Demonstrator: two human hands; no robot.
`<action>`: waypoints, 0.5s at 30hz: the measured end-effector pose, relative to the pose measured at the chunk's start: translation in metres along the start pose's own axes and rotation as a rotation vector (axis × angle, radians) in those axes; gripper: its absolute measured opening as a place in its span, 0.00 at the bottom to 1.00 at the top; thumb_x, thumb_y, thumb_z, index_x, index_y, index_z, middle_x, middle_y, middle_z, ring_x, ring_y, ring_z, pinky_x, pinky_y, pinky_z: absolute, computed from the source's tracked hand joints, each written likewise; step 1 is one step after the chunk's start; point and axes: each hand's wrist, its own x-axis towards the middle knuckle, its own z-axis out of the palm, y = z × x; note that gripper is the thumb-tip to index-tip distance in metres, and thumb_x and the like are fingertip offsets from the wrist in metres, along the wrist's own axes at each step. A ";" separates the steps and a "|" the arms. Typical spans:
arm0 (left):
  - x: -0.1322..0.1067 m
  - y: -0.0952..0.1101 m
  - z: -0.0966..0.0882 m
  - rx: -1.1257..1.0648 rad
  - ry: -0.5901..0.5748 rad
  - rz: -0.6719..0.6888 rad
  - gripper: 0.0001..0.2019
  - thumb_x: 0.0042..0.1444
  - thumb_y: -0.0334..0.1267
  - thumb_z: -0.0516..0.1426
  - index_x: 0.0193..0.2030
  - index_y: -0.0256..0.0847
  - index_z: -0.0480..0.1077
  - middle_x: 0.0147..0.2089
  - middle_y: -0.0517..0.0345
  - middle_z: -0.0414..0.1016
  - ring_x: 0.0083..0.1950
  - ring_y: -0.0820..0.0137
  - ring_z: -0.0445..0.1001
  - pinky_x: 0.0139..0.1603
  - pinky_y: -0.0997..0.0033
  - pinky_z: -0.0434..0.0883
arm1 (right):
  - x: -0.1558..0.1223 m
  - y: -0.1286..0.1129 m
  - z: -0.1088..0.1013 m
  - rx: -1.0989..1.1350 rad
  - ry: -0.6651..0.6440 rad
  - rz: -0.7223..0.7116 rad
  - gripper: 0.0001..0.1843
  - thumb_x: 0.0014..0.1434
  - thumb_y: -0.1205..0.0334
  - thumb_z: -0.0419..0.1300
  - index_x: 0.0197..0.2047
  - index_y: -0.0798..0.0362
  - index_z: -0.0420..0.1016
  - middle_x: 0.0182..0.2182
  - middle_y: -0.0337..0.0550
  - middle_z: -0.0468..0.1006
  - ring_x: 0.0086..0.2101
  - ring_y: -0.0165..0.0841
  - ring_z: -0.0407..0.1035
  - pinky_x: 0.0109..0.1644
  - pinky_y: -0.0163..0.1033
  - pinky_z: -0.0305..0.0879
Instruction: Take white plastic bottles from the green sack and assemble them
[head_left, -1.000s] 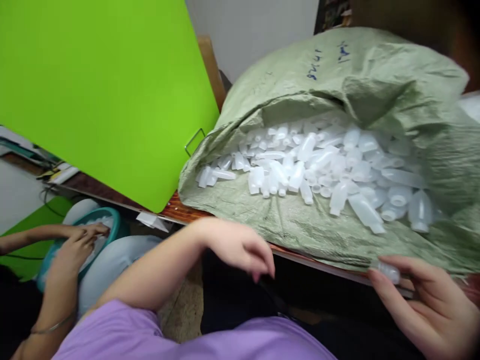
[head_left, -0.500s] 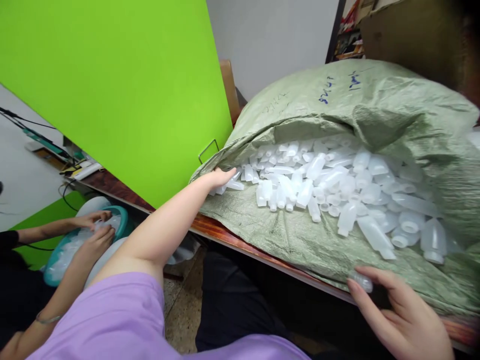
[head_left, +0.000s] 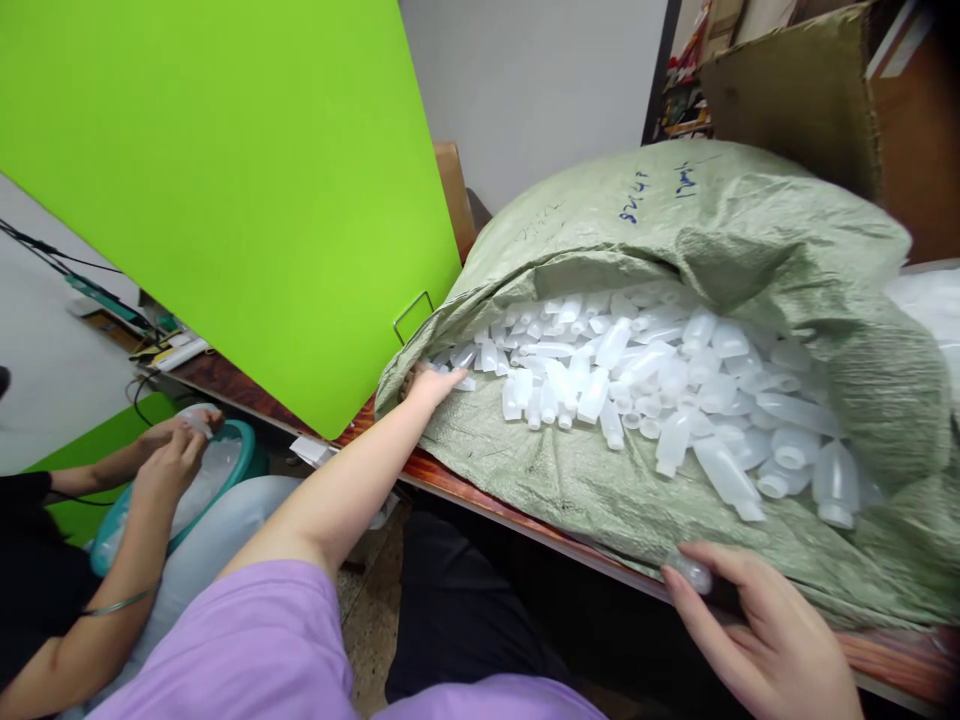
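Note:
A large pale green woven sack lies on its side with its mouth wide open, and translucent white plastic bottles spill in a heap inside it. At the left corner of the mouth, my left hand reaches in among several bottles. Its thumb is stretched out, while the other fingers are partly hidden by the sack's edge. My right hand is at the sack's front edge, pinching a small clear plastic bottle between thumb and forefinger. The fingers cover part of that bottle.
A bright green panel with a wire handle stands to the left. Beyond my left arm, a co-worker's hands are over a teal basin of clear plastic pieces. Under the sack runs the wooden table edge. A cardboard box is behind.
My view has shifted slightly. My left hand sits a little deeper under the sack's left edge. The right hand keeps its pinch. The co-worker's hands have lifted and come together above the basin.

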 end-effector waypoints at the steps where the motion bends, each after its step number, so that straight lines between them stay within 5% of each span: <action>1: -0.001 0.000 -0.001 0.000 0.019 -0.037 0.50 0.45 0.62 0.59 0.64 0.28 0.45 0.66 0.27 0.51 0.68 0.42 0.49 0.61 0.53 0.57 | 0.000 -0.001 0.000 -0.005 0.002 0.000 0.11 0.59 0.55 0.58 0.42 0.53 0.68 0.30 0.41 0.76 0.29 0.31 0.72 0.36 0.36 0.66; 6: -0.007 -0.005 -0.004 -0.025 0.023 -0.071 0.55 0.37 0.67 0.61 0.63 0.29 0.50 0.65 0.26 0.51 0.67 0.40 0.51 0.62 0.52 0.57 | 0.002 -0.002 0.001 -0.013 0.027 -0.016 0.12 0.59 0.56 0.58 0.42 0.53 0.69 0.30 0.41 0.76 0.29 0.32 0.72 0.36 0.38 0.66; 15: -0.035 -0.025 -0.020 -0.076 -0.083 0.298 0.45 0.38 0.55 0.67 0.61 0.39 0.57 0.59 0.44 0.63 0.58 0.57 0.66 0.59 0.63 0.63 | 0.003 -0.004 0.002 -0.045 0.026 -0.019 0.12 0.59 0.54 0.57 0.41 0.53 0.68 0.29 0.41 0.76 0.29 0.32 0.72 0.35 0.37 0.66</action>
